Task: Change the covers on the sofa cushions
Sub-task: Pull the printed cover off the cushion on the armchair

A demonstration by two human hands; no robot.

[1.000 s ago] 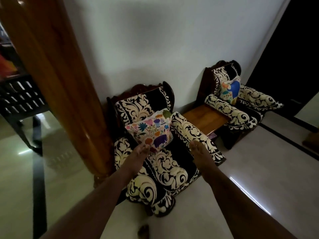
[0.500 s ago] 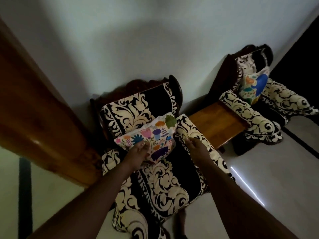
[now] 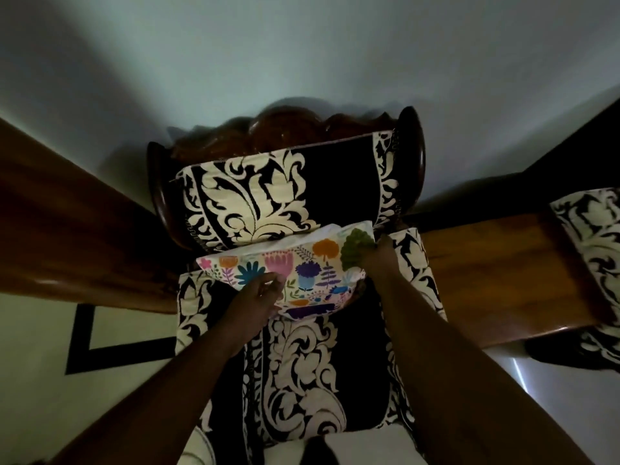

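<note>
1. The floral cushion (image 3: 302, 266) sits on the seat of the armchair (image 3: 295, 364), tilted back against the chair's black-and-cream backrest (image 3: 268, 199). Its cover is white with bright flowers in orange, pink, blue, purple and green, and a plain white edge shows along its top.
2. The left hand (image 3: 258, 297) holds the cushion at its lower left side; the grip is narrow, with the fingers curled and pinching the printed fabric.
3. The right hand (image 3: 379, 256) is at the cushion's upper right corner, by the green flower. Its fingers lie behind the cushion's edge, so I cannot tell whether that grip is closed on the cover or only touching it.
4. Both forearms reach in from the bottom of the view, crossing above the seat cushion.
5. The armchair has a dark carved wooden frame (image 3: 302, 125) rising above the backrest, and patterned padded armrests on each side.
6. Just to the right of the chair stands a wooden side bench (image 3: 496, 276), and beyond it the patterned arm of a second chair (image 3: 593, 243).
7. A broad wooden beam (image 3: 67, 236) runs to the left, with pale floor (image 3: 40, 380) bearing a black stripe below it, and a plain pale wall (image 3: 302, 45) behind.
</note>
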